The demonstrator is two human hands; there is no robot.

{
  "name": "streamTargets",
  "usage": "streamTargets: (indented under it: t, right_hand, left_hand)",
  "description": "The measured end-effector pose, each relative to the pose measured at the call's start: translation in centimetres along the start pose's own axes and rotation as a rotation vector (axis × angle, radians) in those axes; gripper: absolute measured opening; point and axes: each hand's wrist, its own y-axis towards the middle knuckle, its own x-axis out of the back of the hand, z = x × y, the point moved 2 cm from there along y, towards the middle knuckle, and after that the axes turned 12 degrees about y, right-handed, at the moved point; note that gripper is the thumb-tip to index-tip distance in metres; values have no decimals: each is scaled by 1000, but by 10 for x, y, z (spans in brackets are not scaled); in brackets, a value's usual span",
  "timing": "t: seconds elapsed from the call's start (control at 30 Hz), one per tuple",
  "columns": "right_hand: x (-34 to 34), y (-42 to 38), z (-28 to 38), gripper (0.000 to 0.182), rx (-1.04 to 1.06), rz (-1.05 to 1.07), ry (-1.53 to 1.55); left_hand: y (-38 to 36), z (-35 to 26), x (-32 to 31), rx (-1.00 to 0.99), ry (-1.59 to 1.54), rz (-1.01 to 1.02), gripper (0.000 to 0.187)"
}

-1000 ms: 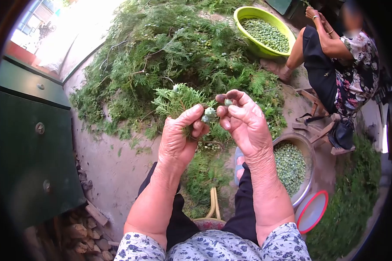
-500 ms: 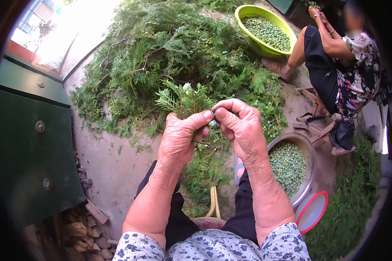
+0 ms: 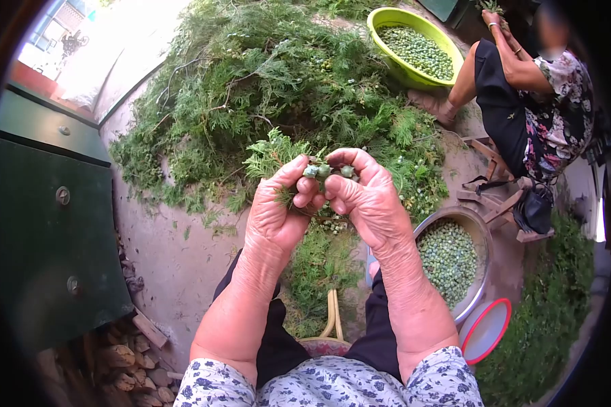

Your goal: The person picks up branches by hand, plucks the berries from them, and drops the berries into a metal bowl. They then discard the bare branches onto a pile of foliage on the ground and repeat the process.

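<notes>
My left hand [image 3: 278,207] is closed around a leafy green conifer sprig [image 3: 273,154], whose tips stick out above the fingers. Small round green cones [image 3: 324,171] show between the two hands, at the fingertips. My right hand [image 3: 372,200] is bent in a pinch beside them, with a green cone [image 3: 347,171] between thumb and index finger. Both hands are held up over my lap, nearly touching. Behind them lies a large heap of cut conifer branches [image 3: 251,81].
A metal basin [image 3: 485,254] of green cones stands by my right knee, next to a red-rimmed sieve [image 3: 507,325]. Farther back is a yellow-green tub [image 3: 387,57] of cones beside a seated person [image 3: 523,88]. At left are a dark green cabinet [image 3: 41,224] and firewood [image 3: 122,366].
My hands have turned so that more green cones show at the fingertips. The sprig's tip has shifted slightly left. The seated person's hands have barely moved.
</notes>
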Motion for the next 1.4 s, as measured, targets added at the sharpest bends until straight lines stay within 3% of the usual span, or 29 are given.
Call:
streamTargets:
  t: [0.17,0.2,0.33,0.4,0.57,0.63,0.87,0.93,1.07,1.2,1.27,1.3,1.4]
  right_hand:
    - [-10,-2,0,27,131,-75,-278]
    - [-9,-3,1,26,178,-99,-422]
    - [-2,-2,2,22,137,-84,-480]
    - [1,0,-5,22,-109,-27,115]
    - [3,0,-5,23,-166,25,232]
    - [10,2,-8,20,-165,-51,385]
    - [6,5,-11,16,-79,-17,350]
    - [5,5,-9,16,-38,-45,297]
    - [-6,2,-5,16,-7,-71,247]
    - [-7,0,-13,22,69,6,-37]
    - [-13,-2,-14,22,300,-68,-494]
    - [-22,-4,-14,18,254,-112,-342]
    - [-9,-2,-13,18,145,-56,-270]
  left_hand:
    - [-4,2,-3,-99,290,-180,11]
    - [-5,1,-4,-99,290,-181,11]
    - [-6,1,-3,-93,329,-132,13]
    - [-5,2,0,-53,277,-97,14]
    - [-5,1,2,-13,199,41,17]
    - [-4,1,1,-16,156,80,17]
    - [-3,-2,0,-96,174,-127,15]
    - [-5,-4,2,-192,253,-275,13]
    - [-5,-4,5,-258,296,-275,12]
    - [-5,2,2,-257,334,-292,11]
    - [-8,4,-4,-302,442,-263,11]
    - [-10,4,-11,-298,448,-265,12]
    - [-7,4,-1,-214,461,-196,14]
